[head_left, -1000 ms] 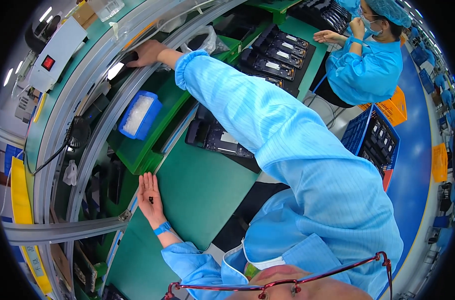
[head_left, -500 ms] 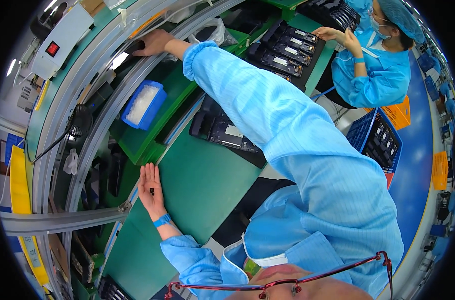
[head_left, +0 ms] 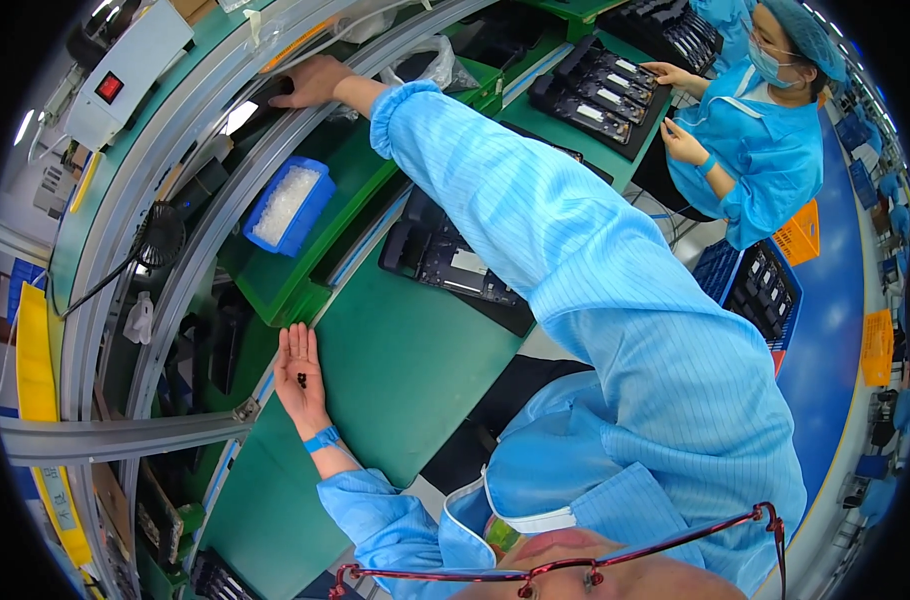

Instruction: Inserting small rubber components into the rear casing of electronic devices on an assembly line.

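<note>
My left hand lies palm up at the bench's edge, fingers stretched out flat. A few tiny black parts rest loose on its palm. My right hand reaches far across to the upper left, over a curved metal rail; its fingertips are partly hidden there, so what they touch does not show. Between the hands, a blue bin of clear whitish small pieces sits on a green shelf. Beyond my left hand, a black plastic housing lies on the green bench mat, partly covered by my right sleeve.
A co-worker stands at the far right beside a dark tray of several black housings. A blue crate of black parts is at the right. A metal bar crosses at lower left. A clear bag lies on the shelf.
The co-worker's hands have moved apart, and the tray of housings has shifted right, toward the co-worker. My two hands stay almost where they were.
</note>
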Tool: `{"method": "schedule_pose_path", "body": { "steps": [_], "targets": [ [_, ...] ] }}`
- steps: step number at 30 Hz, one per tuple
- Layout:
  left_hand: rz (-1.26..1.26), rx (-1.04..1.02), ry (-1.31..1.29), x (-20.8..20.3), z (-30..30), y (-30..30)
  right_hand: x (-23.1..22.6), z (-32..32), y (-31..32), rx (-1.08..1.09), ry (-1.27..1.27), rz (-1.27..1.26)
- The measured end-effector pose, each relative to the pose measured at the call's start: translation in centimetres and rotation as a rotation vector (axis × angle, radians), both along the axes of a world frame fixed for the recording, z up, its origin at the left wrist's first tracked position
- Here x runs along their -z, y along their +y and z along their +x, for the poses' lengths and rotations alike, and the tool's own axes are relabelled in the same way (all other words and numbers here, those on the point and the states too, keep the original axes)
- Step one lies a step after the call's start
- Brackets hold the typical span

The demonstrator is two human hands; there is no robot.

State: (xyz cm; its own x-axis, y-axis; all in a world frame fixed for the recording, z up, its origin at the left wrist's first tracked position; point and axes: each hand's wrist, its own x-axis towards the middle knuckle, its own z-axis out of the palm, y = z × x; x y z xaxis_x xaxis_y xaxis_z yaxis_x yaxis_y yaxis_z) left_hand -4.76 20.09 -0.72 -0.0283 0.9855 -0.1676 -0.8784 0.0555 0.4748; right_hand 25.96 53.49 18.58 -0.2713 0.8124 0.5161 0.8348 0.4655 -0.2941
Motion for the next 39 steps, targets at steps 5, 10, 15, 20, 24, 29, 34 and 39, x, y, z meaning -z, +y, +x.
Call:
{"method": "schedule_pose_path", "body": {
  "steps": [5, 10, 15, 20, 24, 29, 34, 39],
  "targets": [
    [0.059, 0.051, -0.037, 0.1, 0.0, 0.3, -0.1, 0.3, 0.4, 0.021, -0.006, 0.013],
    [0.07, 0.065, -0.048, 0.5, -0.3, 0.4, 0.4, 0.2, 0.5, 0.025, 0.014, 0.086],
    [0.116, 0.099, -0.076, 0.7, -0.5, 0.3, 0.6, 0.0, 0.7, 0.004, 0.02, 0.078],
    [-0.008, -0.008, -0.013, -0.2, 0.5, 0.3, 0.7, 0.4, 1.1, 0.009, 0.011, 0.107],
    [-0.024, -0.032, 0.004, -0.5, 0.6, 0.0, 0.8, -0.1, 1.1, 0.002, -0.001, 0.068],
    [-0.022, -0.033, 0.076, -1.1, 1.2, 0.1, 0.7, 0.4, 1.5, -0.001, 0.015, 0.096],
    [-0.018, -0.04, 0.086, -1.0, 1.1, -0.1, 1.1, 0.1, 1.7, -0.01, -0.002, 0.097],
    [-0.022, -0.04, 0.079, -0.9, 1.0, 0.0, 1.0, 0.3, 2.0, -0.032, 0.008, 0.14]
  ]
}}
